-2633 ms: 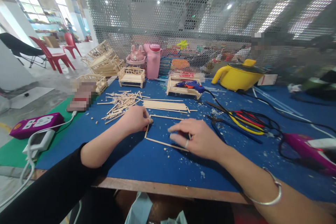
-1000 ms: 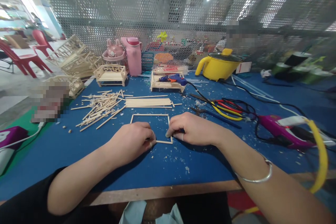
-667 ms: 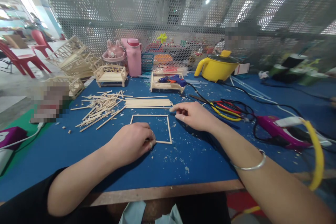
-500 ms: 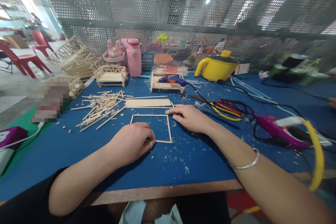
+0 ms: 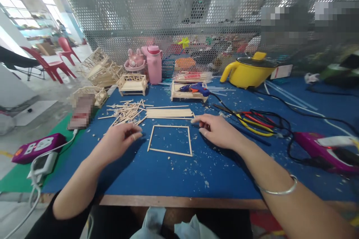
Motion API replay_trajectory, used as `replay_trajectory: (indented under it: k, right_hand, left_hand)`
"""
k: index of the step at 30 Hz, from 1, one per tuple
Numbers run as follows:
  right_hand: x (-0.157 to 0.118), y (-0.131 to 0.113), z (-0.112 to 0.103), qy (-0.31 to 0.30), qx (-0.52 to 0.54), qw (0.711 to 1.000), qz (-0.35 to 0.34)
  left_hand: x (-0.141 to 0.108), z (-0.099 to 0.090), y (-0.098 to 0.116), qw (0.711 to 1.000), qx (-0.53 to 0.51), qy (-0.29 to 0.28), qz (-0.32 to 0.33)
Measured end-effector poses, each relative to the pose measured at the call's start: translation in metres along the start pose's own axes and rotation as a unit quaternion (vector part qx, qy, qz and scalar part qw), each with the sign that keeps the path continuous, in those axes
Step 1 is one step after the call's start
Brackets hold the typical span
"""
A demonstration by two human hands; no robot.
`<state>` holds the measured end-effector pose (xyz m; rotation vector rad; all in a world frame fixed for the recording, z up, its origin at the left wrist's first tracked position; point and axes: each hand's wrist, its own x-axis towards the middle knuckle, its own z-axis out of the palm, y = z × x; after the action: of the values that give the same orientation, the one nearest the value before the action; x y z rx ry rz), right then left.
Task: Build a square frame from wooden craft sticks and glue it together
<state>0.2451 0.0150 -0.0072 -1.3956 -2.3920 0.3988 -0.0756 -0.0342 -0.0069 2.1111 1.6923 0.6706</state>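
One blue tabletop (image 5: 126,183) spans the foreground; with the rectangular stick frame (image 5: 169,152) as the dial's centre, a yellow electric pot (image 5: 251,74) with a dark lid sits at 2 o'clock. Two bare hands are well apart, fingers loosely parted, nothing visible between them: the left hand (image 5: 119,138) at 9, the right hand (image 5: 217,130) at 3, its index fingertip close to the stick ends, contact uncertain. At 1 o'clock a miniature stick bench (image 5: 186,96) bears a blue hot-glue gun (image 5: 200,89), which could slip off if its black cord (image 5: 221,101) were tugged. The frame lies flat between the hands, untouched; its corner bonds cannot be judged, so a brushing finger could skew it if they are weak. Parallel sticks (image 5: 169,113) lie at 12, a jumbled stick pile (image 5: 129,111) at 10; pale crumbs (image 5: 206,184) caught underneath could stop a stick sitting flat.
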Motion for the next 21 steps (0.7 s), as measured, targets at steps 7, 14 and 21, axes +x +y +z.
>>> replay_trajectory:
  k: [7, 14, 21]
  right_hand:
    - [-0.009, -0.024, -0.002, -0.013, 0.047, 0.993, -0.111]
    - [-0.016, -0.071, 0.044, -0.012, -0.011, 0.977, -0.213]
    - [-0.017, -0.073, 0.056, -0.017, -0.018, 0.975, -0.221]
  left_hand:
    - [-0.034, 0.028, 0.013, 0.998, -0.003, -0.042, 0.049]
    - [-0.047, 0.046, 0.018, 0.998, 0.018, 0.061, -0.020]
    - [-0.046, 0.049, 0.020, 0.998, 0.002, 0.059, -0.028]
